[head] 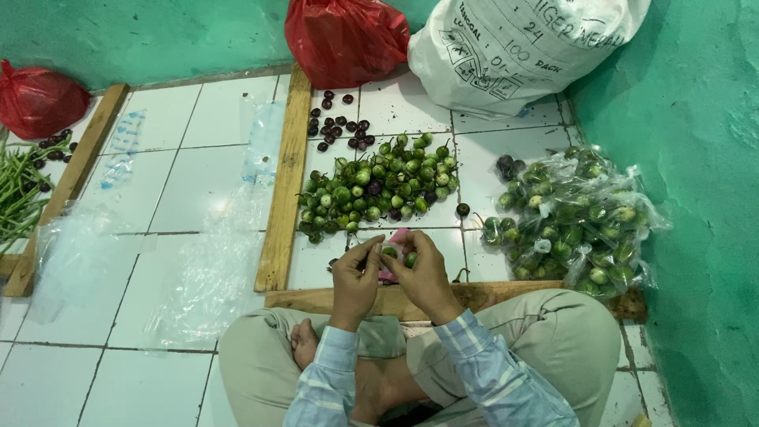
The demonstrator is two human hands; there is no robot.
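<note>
Small green eggplants [398, 254] are sitting pinched between the fingertips of both hands, just above a wooden plank [490, 296] lying across the floor in front of the person's crossed legs. The left hand [355, 278] is curling its fingers closed around one round green fruit, and the right hand [421, 273] is gripping another beside it, with a pink scrap [387, 273] showing behind the two hands.

A loose heap of eggplants [378, 188], mostly green with a few purple, is spreading over the white tiled floor [95, 379] just beyond the hands. Farther back, dark purple fruits [338, 126] are lying scattered near a red plastic bag [345, 38] and a large white sack [514, 43], both leaning against the teal wall [158, 32]. To the right, clear bags packed with eggplants [573, 221] are piling up close to the corner. A second plank [285, 182] is running away from the person, dividing the floor; left of it, empty clear plastic bags [198, 277] are lying flat on the tiles. At the far left, green beans [20, 198] and another red bag [38, 99] are resting beyond a third plank [67, 186].
</note>
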